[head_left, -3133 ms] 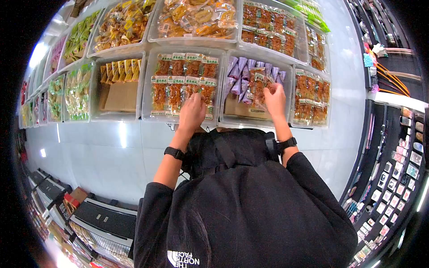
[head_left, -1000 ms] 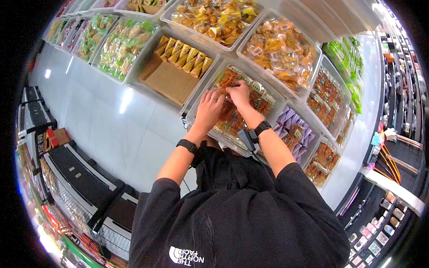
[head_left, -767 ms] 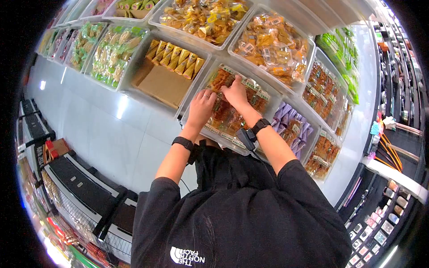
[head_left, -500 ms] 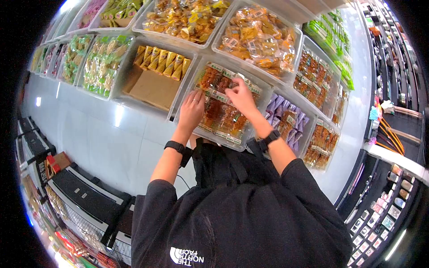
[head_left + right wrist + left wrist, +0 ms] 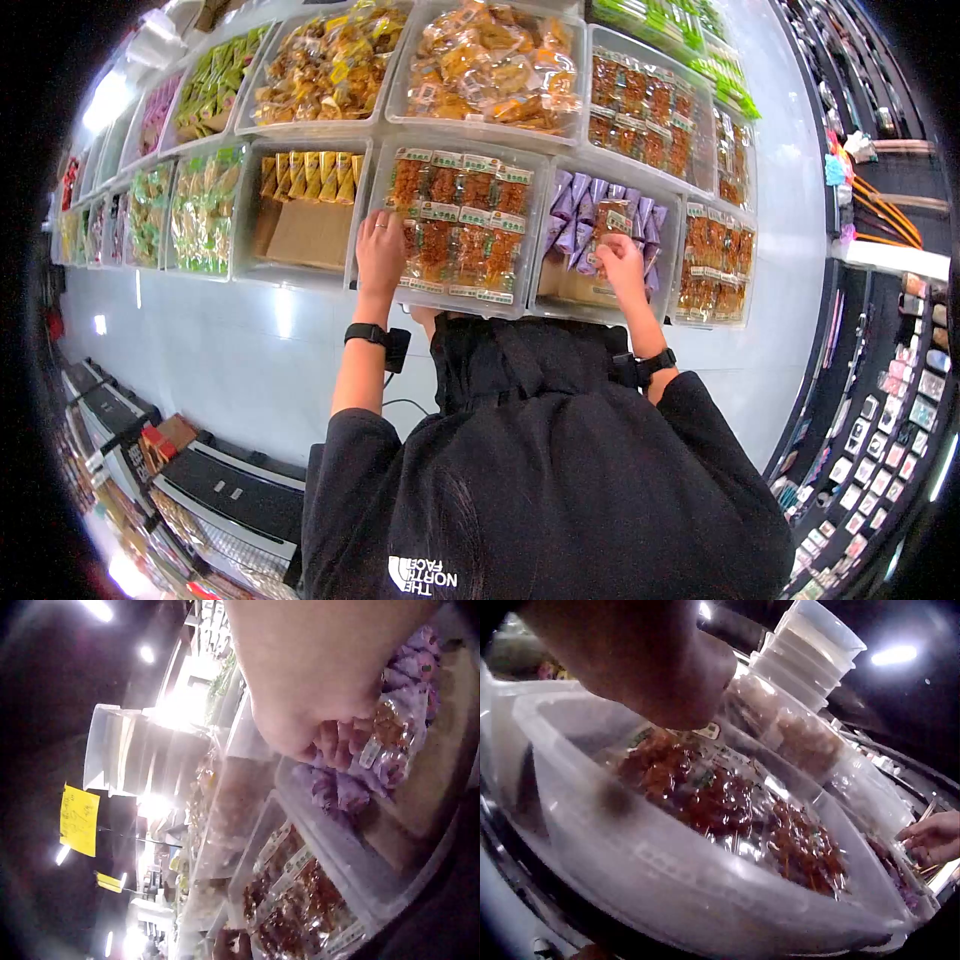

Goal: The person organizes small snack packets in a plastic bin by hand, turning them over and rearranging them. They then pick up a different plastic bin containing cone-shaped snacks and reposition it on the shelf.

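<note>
My left hand (image 5: 381, 254) lies over the left rim of a clear plastic bin (image 5: 533, 235), its fingers reaching toward the packets inside. Rows of flat clear packets (image 5: 470, 240) of reddish-brown food with green and white labels fill that bin. In the bin to the right, my right hand (image 5: 624, 266) pinches the lower end of a similar clear snack packet (image 5: 613, 214). Purple cone-shaped packs (image 5: 566, 205) surround this packet. The right wrist view shows curled fingers (image 5: 341, 742) at the packet's edge, beside the purple packs (image 5: 349, 791).
Left of the packet bin, yellow packs (image 5: 312, 175) stand in a bin with a cardboard base (image 5: 305, 235). Behind are bins of bagged orange-brown snacks (image 5: 490, 65). More labelled packets (image 5: 715, 260) sit at the right. A black display rack (image 5: 860, 400) stands farther right.
Both hands worked together over the packet bin's packets; now they are apart. The right hand has moved right to the purple packs' bin, the left to its bin's left rim. The view has turned.
</note>
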